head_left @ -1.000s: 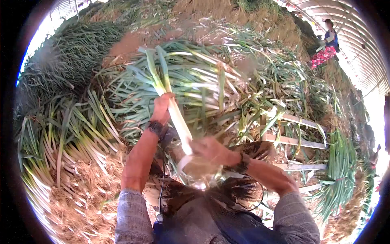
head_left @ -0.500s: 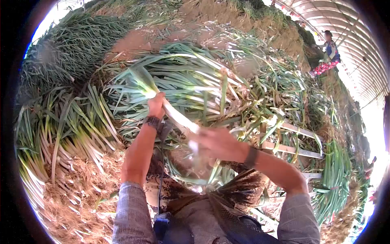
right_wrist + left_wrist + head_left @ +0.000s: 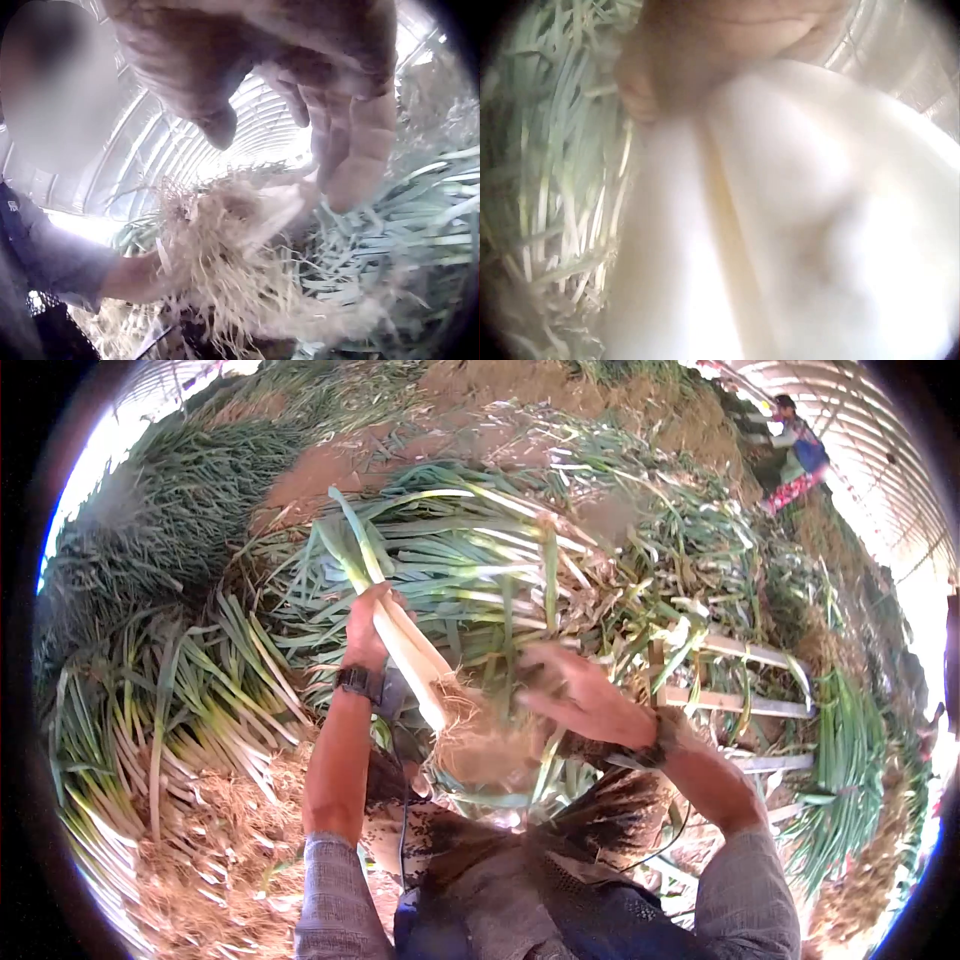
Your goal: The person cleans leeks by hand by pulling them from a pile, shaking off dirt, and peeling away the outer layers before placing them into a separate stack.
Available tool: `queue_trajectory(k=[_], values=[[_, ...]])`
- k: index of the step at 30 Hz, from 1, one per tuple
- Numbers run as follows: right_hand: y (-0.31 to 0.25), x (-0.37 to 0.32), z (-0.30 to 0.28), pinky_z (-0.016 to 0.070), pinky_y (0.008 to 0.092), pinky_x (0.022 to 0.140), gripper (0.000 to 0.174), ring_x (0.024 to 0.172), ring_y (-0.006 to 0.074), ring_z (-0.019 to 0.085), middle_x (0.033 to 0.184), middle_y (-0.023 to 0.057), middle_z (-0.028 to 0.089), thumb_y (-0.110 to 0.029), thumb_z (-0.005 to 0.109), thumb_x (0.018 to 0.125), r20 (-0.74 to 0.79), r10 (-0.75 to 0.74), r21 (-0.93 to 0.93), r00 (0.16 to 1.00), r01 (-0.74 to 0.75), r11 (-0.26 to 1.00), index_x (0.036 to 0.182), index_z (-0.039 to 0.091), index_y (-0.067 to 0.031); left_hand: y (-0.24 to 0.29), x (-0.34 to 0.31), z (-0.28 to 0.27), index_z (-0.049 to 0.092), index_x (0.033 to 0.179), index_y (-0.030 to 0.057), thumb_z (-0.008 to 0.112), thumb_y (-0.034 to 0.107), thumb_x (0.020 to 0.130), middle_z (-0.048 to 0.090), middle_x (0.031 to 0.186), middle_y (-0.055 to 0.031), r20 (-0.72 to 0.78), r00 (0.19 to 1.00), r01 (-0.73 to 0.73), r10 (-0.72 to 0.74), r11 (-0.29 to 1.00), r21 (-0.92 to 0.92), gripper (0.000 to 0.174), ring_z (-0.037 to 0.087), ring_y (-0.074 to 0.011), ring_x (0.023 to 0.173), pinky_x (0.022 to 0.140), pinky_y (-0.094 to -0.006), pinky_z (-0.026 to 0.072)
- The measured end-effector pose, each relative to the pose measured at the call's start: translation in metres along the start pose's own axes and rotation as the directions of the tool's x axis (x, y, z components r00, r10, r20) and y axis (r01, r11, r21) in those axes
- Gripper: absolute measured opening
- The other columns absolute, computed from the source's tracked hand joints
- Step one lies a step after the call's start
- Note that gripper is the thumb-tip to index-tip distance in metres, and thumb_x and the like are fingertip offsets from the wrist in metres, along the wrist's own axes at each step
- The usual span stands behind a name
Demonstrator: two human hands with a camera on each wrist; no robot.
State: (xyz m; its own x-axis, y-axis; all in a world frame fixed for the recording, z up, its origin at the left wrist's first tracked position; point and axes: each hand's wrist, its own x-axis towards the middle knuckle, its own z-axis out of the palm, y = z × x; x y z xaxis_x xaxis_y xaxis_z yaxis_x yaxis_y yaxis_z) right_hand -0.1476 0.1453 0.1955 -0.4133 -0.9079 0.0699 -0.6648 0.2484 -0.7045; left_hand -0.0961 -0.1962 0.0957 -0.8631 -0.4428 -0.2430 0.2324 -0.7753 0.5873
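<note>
In the head view the left hand [image 3: 368, 628] grips white-stemmed leeks [image 3: 408, 650] where the green leaves begin; their roots [image 3: 458, 712] hang toward the lap. The left wrist view shows this hand [image 3: 727, 45] above blurred white stems [image 3: 682, 247]. The right hand [image 3: 580, 695], blurred, is to the right of the roots, apart from them. From the right wrist, that hand [image 3: 300, 97] has thumb and fingers spread with nothing between them, just above the pale roots [image 3: 225, 255].
Leeks [image 3: 450, 550] lie in a heap ahead, with more [image 3: 190, 690] at the left and a dark green pile [image 3: 150, 510] behind. A slatted wooden frame [image 3: 745, 702] and a green bundle [image 3: 840, 780] are at the right. Another person [image 3: 800, 455] is at the far right.
The right hand has come away from the lower stems and moved right. The left hand has shifted slightly left, still holding the leeks, and the roots now show clearly.
</note>
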Motion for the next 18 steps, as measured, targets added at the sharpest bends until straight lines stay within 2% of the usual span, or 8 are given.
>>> queue_trajectory(k=[4, 6, 8, 9, 10, 14, 16, 18], values=[[-0.024, 0.032, 0.051, 0.0499, 0.0428, 0.096, 0.061, 0.112, 0.0343, 0.059, 0.121, 0.0264, 0.058, -0.045, 0.057, 0.091, -0.064, -0.081, 0.002, 0.995, 0.082, 0.997, 0.129, 0.049, 0.0032, -0.004, -0.018, 0.023, 0.051, 0.092, 0.0072, 0.063, 0.02, 0.085, 0.056, 0.07, -0.0052, -0.015, 0.998, -0.054, 0.055, 0.997, 0.06, 0.019, 0.056, -0.0201, 0.059, 0.058, -0.0407, 0.0517], [-0.039, 0.032, 0.065, 0.0514, 0.0431, 0.087, 0.049, 0.092, 0.0308, 0.066, 0.096, 0.0228, 0.066, -0.045, 0.057, 0.091, 0.286, -0.19, -0.037, 0.939, 0.209, 0.977, 0.112, 0.06, 0.0003, 0.0, -0.018, 0.016, 0.051, 0.091, 0.0073, 0.063, 0.02, 0.085, 0.055, 0.069, -0.0047, 0.089, 0.996, -0.016, 0.002, 0.987, 0.157, 0.019, 0.055, -0.0197, 0.059, 0.057, -0.0397, 0.0515], [-0.059, 0.018, 0.058, 0.05, 0.0444, 0.073, 0.037, 0.074, 0.0281, 0.065, 0.078, 0.017, 0.065, -0.039, 0.059, 0.091, 0.55, -0.004, -0.215, 0.835, 0.146, 0.966, 0.097, 0.065, -0.0029, -0.007, 0.002, -0.003, 0.052, 0.088, 0.0069, 0.064, 0.021, 0.084, 0.054, 0.066, -0.0052, 0.033, 0.999, -0.003, 0.0, 0.995, 0.097, 0.019, 0.055, -0.021, 0.056, 0.054, -0.0407, 0.051], [-0.024, -0.005, 0.095, 0.0486, 0.0445, 0.068, 0.035, 0.071, 0.0269, 0.064, 0.076, 0.0166, 0.064, -0.038, 0.059, 0.091, 0.394, -0.389, -0.099, 0.833, 0.459, 0.883, 0.097, 0.065, -0.0038, -0.006, -0.002, 0.002, 0.051, 0.087, 0.0066, 0.064, 0.021, 0.083, 0.053, 0.066, -0.0054, -0.051, 0.998, -0.016, 0.024, 0.988, 0.156, 0.019, 0.055, -0.0213, 0.056, 0.053, -0.0409, 0.0505], [0.011, -0.029, 0.125, 0.0472, 0.0447, 0.062, 0.033, 0.067, 0.0256, 0.062, 0.075, 0.0161, 0.062, -0.036, 0.06, 0.09, 0.186, -0.709, -0.059, 0.68, 0.728, 0.683, 0.097, 0.066, -0.0047, -0.007, -0.006, 0.009, 0.051, 0.086, 0.0063, 0.064, 0.02, 0.083, 0.052, 0.065, -0.0056, -0.126, 0.991, -0.024, 0.051, 0.977, 0.211, 0.019, 0.055, -0.0215, 0.056, 0.052, -0.041, 0.05], [-0.008, -0.062, 0.055, 0.0495, 0.0435, 0.062, 0.034, 0.066, 0.0229, 0.062, 0.074, 0.0138, 0.062, -0.038, 0.059, 0.091, 0.579, -0.355, 0.277, 0.734, 0.233, 0.932, 0.096, 0.065, -0.0055, -0.01, 0.02, -0.004, 0.049, 0.094, -0.0012, 0.063, 0.01, 0.081, 0.051, 0.072, -0.0092, -0.238, 0.955, -0.121, 0.177, 0.965, 0.232, 0.022, 0.054, -0.0225, 0.058, 0.053, -0.0371, 0.0492], [0.008, -0.036, 0.038, 0.0525, 0.0411, 0.063, 0.037, 0.065, 0.0215, 0.062, 0.074, 0.0117, 0.063, -0.04, 0.058, 0.091, 0.058, -0.175, -0.039, 0.983, 0.177, 0.983, 0.095, 0.066, -0.0041, -0.014, 0.019, 0.001, 0.048, 0.099, -0.0062, 0.064, 0.006, 0.078, 0.052, 0.075, -0.011, -0.26, 0.946, -0.137, 0.195, 0.965, 0.225, 0.029, 0.055, -0.0229, 0.059, 0.054, -0.0364, 0.0499], [-0.017, -0.006, 0.021, 0.0544, 0.0352, 0.058, 0.04, 0.064, 0.0188, 0.061, 0.077, 0.0108, 0.064, -0.041, 0.058, 0.091, -0.079, -0.249, -0.254, 0.965, 0.222, 0.941, 0.09, 0.066, -0.0014, -0.019, 0.025, 0.003, 0.048, 0.102, -0.0087, 0.066, 0.003, 0.077, 0.052, 0.076, -0.0111, -0.332, 0.91, -0.184, 0.247, 0.961, 0.209, 0.034, 0.055, -0.0233, 0.06, 0.054, -0.037, 0.0503]])
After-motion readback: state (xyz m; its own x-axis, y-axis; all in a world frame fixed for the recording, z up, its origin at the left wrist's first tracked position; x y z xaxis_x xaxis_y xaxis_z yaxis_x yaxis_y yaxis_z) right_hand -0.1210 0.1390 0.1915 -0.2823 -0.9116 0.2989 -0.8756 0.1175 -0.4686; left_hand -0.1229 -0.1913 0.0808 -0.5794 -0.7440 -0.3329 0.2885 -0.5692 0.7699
